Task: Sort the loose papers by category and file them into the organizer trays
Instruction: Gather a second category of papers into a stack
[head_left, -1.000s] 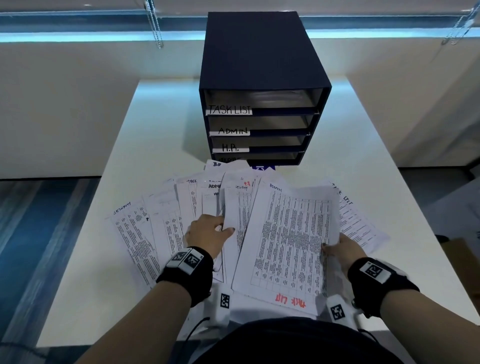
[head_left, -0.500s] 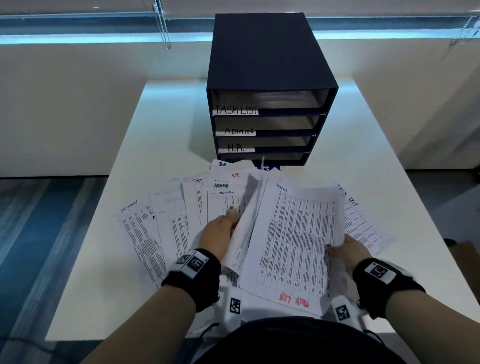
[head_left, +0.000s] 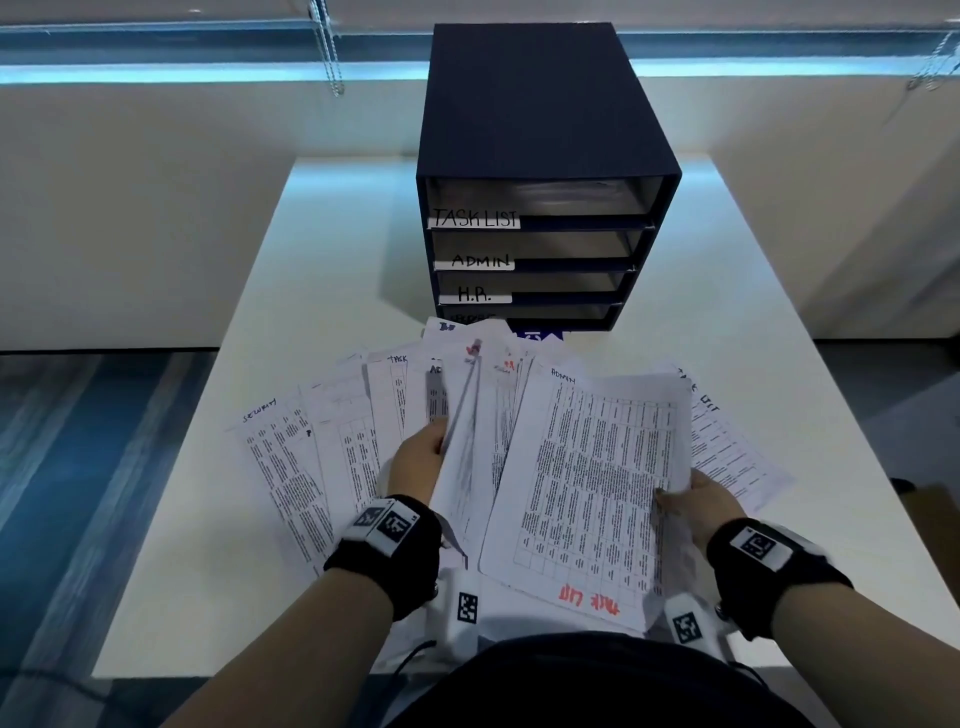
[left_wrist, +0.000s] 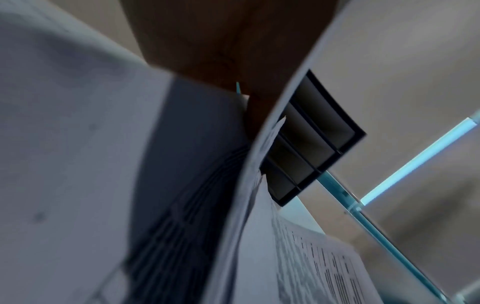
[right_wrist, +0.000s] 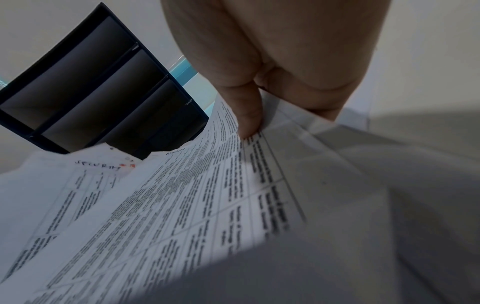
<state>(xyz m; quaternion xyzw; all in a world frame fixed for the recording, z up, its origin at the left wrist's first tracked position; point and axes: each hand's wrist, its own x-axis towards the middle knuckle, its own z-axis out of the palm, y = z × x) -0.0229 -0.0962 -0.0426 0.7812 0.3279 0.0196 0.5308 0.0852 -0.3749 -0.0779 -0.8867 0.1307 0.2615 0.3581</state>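
You are at the start: all 4 organizer trays at 12 o'clock look bare, the loose papers fanned on the worktop. Your left hand pinches 1 raised sheet; your right hand pinches the ADMIN page.

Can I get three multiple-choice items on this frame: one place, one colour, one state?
1. Where is the TASK LIST tray in the organizer?
A. top
B. second
C. bottom

2. What colour is the upside-down writing on the near edge of the sheet the right hand holds?
A. blue
B. green
C. red

3. What is the left hand doing?
A. lying flat on the table
B. lifting a paper on edge
C. reaching into a tray

Key: 1 A, its label sits above ADMIN and H.R.; 2 C, red lettering; 3 B, the paper stands tilted up.
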